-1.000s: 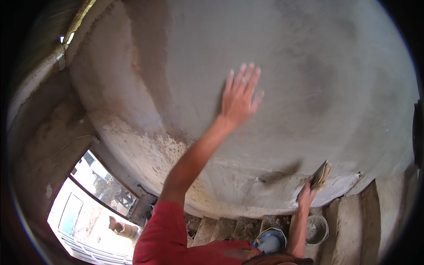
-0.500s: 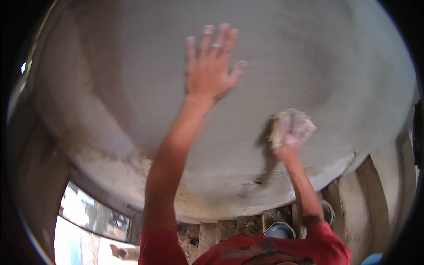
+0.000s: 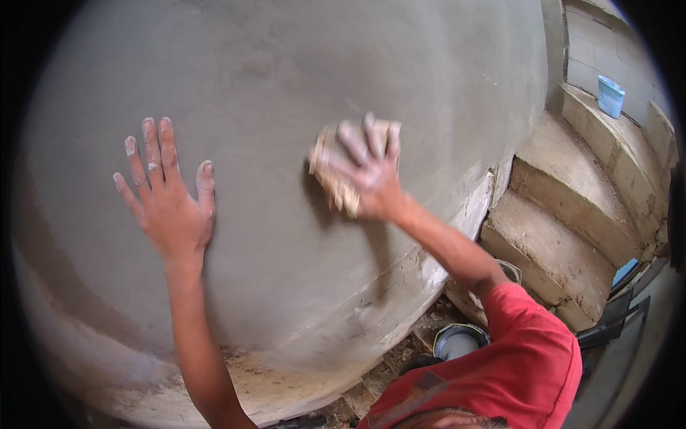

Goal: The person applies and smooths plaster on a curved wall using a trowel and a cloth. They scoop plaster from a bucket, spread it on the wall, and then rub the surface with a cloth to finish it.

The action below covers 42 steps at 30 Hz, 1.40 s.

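A curved grey plastered wall (image 3: 264,236) fills most of the picture, smooth and damp-looking. My left hand (image 3: 175,211) lies against it with fingers spread, nothing held, a ring on one finger. To its right, my right hand (image 3: 379,179) presses a pale beige, ragged-edged sponge (image 3: 339,191) on the plaster. Its fingers are splayed over the sponge and slightly blurred. Grey residue coats the fingertips of both hands. The sponge's underside, facing the wall, is hidden.
Concrete stairs (image 3: 543,243) curve upward at the right, with a light blue bucket (image 3: 611,96) standing on an upper step. Below my right arm, a dark-rimmed bucket (image 3: 459,342) stands on the rubble-strewn floor. The wall's lower edge (image 3: 314,397) is rough and unevenly coated.
The view has swung right, bringing more of the stairs into sight. My right hand has moved the sponge up the wall, roughly level with my left hand, which stays spread.
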{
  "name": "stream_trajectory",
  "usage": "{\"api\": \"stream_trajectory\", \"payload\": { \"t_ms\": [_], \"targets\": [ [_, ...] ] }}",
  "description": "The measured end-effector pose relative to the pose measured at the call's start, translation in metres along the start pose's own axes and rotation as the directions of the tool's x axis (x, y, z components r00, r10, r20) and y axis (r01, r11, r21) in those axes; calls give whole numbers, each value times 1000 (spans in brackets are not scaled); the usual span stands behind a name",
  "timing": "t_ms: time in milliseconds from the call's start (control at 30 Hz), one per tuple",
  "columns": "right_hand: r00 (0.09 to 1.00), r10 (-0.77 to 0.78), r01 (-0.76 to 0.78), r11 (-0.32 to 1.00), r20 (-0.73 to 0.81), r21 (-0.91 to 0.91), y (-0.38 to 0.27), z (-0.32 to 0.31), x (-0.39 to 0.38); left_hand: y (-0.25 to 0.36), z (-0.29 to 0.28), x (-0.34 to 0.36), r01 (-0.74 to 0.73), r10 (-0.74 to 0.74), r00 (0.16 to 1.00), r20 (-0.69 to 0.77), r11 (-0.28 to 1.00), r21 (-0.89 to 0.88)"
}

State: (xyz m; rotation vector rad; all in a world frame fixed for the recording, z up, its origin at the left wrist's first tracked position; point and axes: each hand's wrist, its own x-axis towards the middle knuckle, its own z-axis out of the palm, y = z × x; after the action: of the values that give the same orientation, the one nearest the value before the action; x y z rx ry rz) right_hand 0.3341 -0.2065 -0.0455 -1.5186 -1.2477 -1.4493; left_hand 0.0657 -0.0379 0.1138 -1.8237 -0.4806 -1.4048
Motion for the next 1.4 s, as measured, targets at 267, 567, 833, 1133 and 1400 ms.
{"api": "stream_trajectory", "payload": {
  "t_ms": [267,567,833,1133,1400],
  "targets": [
    [779,523,-540,840,-347,53,121,-1,48,9,2,5,13,-13,1000,-1,1000,-17],
    [700,625,-649,759,-346,58,185,-37,193,9,4,6,14,-14,1000,-12,1000,-10],
    [970,-139,90,968,-201,-234,73,-24,183,-2,-4,2,43,-48,998,50,994,103],
    [980,105,-146,954,-167,-261,103,-28,199,6,5,3,41,-41,999,13,997,62],
    [748,638,-630,769,-180,109,139,-88,279,12,2,6,39,-40,999,18,998,44]
  ]
}}
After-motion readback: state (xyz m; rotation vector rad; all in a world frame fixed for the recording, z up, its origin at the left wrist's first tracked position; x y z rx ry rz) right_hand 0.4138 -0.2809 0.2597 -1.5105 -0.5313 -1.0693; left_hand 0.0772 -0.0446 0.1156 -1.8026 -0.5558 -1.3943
